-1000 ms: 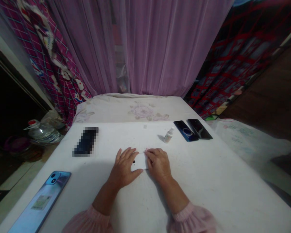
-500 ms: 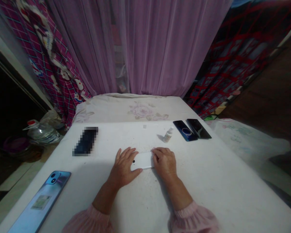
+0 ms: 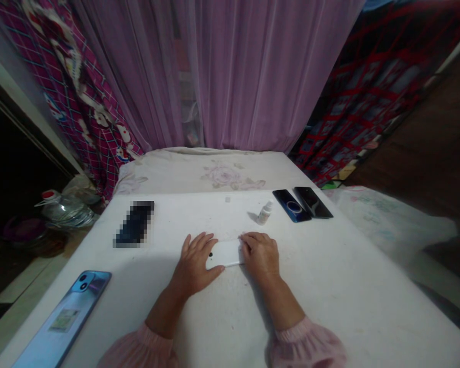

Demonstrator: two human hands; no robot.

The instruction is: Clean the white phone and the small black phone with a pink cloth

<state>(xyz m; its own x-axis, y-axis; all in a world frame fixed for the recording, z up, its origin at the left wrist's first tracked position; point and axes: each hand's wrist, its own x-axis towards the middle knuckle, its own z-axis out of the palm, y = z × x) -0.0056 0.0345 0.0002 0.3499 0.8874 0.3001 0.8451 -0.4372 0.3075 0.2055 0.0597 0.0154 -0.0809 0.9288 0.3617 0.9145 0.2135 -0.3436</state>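
A white smartphone (image 3: 228, 253) lies back up on the table in front of me, its dark camera lens near the left end. My left hand (image 3: 194, 266) grips that end, thumb along the near edge and fingers along the far edge. At the phone's right end is my right hand (image 3: 261, 255), its fingers curled and pinched together at the far right corner. Whatever may be between those fingertips is too small to make out. Beyond the right hand stands a small white bottle (image 3: 265, 212).
On the white-covered table (image 3: 329, 286) lie a light blue phone (image 3: 67, 317) at near left and a blurred-out dark object (image 3: 135, 224) farther back. Two dark phones, a blue-backed phone (image 3: 291, 205) and a black phone (image 3: 313, 202), lie at back right. A tiny pale piece (image 3: 227, 199) sits behind.
Both hands stay in place on the white smartphone. The whole view has shifted very slightly; nothing else has visibly moved.
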